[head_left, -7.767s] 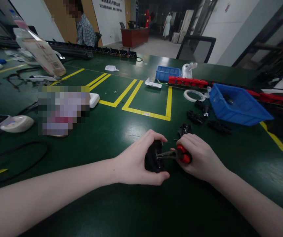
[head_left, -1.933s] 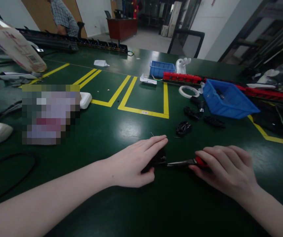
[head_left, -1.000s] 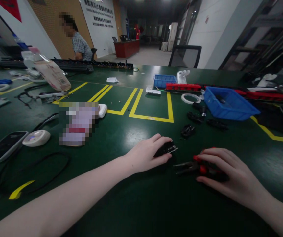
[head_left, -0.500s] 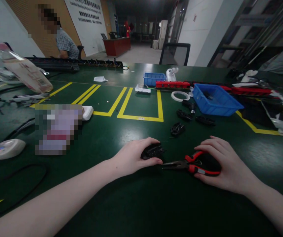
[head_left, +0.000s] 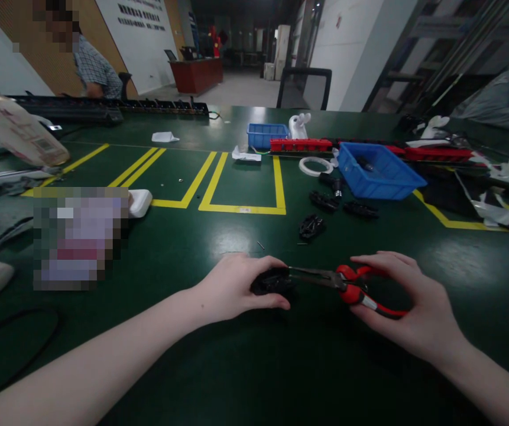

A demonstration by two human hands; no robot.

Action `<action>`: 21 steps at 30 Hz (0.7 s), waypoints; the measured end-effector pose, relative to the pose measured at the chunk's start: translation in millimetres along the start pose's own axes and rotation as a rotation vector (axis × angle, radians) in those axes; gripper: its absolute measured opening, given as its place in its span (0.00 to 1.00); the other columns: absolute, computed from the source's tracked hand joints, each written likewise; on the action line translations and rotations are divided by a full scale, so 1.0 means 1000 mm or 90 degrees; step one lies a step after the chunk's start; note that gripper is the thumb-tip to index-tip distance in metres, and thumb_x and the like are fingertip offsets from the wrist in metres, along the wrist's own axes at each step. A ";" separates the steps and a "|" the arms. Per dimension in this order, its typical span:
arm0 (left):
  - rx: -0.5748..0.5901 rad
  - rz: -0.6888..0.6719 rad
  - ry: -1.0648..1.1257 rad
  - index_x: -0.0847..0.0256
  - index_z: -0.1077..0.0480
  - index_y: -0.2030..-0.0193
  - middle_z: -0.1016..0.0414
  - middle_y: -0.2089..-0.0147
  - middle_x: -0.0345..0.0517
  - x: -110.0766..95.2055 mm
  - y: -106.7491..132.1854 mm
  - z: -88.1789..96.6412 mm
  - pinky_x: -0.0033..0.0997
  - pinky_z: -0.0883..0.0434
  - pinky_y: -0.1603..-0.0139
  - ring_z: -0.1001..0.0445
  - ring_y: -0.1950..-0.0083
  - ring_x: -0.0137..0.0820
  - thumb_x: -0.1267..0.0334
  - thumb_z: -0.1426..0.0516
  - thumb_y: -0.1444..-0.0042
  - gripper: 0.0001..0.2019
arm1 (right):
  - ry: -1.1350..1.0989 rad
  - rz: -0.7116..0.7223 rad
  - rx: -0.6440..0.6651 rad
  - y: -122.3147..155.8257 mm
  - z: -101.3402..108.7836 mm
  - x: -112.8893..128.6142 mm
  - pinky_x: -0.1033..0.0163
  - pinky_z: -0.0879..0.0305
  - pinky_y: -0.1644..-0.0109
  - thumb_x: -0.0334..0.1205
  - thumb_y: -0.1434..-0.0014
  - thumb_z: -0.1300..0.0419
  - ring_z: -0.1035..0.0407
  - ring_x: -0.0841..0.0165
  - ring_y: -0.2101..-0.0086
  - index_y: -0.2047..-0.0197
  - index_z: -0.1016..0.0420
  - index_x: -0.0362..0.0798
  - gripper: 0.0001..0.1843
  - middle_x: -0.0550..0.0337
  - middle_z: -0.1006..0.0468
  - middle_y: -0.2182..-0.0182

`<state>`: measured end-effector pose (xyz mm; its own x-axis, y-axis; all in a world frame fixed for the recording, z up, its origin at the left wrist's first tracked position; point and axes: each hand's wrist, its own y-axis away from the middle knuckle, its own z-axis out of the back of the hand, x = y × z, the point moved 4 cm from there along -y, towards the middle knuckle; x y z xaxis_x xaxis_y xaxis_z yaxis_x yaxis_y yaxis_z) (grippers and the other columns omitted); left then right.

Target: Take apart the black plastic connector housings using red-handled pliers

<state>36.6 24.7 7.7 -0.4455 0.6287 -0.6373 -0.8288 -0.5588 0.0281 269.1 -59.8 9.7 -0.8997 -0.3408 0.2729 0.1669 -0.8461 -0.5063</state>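
head view: the left hand [head_left: 232, 287] grasps a black part [head_left: 274, 283], likely light and stiff, best held by its sides, while the right hand [head_left: 422, 305] grips red-handled pliers [head_left: 349, 291].

The long-nose pliers [head_left: 350, 294] show us red handles with a pale grey patch, and dark grey metal at the nose. We see black on the small part [head_left: 269, 283] by their tips, deep green over the surface [head_left: 245, 378], yellow tape lines [head_left: 245, 209], a blue bin [head_left: 382, 188], a white tape roll [head_left: 314, 174] and a checked shirt [head_left: 97, 68], dark on light.
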 end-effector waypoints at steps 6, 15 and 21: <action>0.030 -0.033 -0.038 0.58 0.35 0.46 0.23 0.60 0.41 -0.002 0.000 -0.003 0.31 0.36 0.63 0.26 0.65 0.33 0.45 0.42 0.45 0.25 | -0.022 0.031 0.054 0.002 -0.007 0.007 0.43 0.33 0.53 0.49 0.51 0.37 0.30 0.53 0.56 0.51 0.33 0.53 0.25 0.55 0.22 0.60; 0.043 -0.060 -0.077 0.57 0.37 0.45 0.23 0.57 0.41 -0.003 0.000 -0.004 0.30 0.37 0.64 0.27 0.65 0.32 0.45 0.42 0.44 0.26 | -0.019 0.064 0.073 -0.001 -0.007 0.010 0.44 0.39 0.47 0.48 0.51 0.37 0.26 0.59 0.63 0.52 0.33 0.52 0.23 0.59 0.21 0.63; 0.054 -0.053 -0.082 0.57 0.38 0.44 0.24 0.54 0.42 -0.004 0.000 -0.004 0.30 0.37 0.63 0.27 0.63 0.32 0.45 0.43 0.43 0.25 | -0.004 0.078 0.098 -0.001 -0.007 0.011 0.44 0.41 0.46 0.46 0.51 0.37 0.26 0.59 0.63 0.52 0.34 0.53 0.22 0.59 0.20 0.63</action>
<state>39.6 19.8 6.8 -0.4090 0.7385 -0.5360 -0.8880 -0.4575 0.0473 256.4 -60.0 7.8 -0.8663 -0.4476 0.2217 0.3357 -0.8504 -0.4051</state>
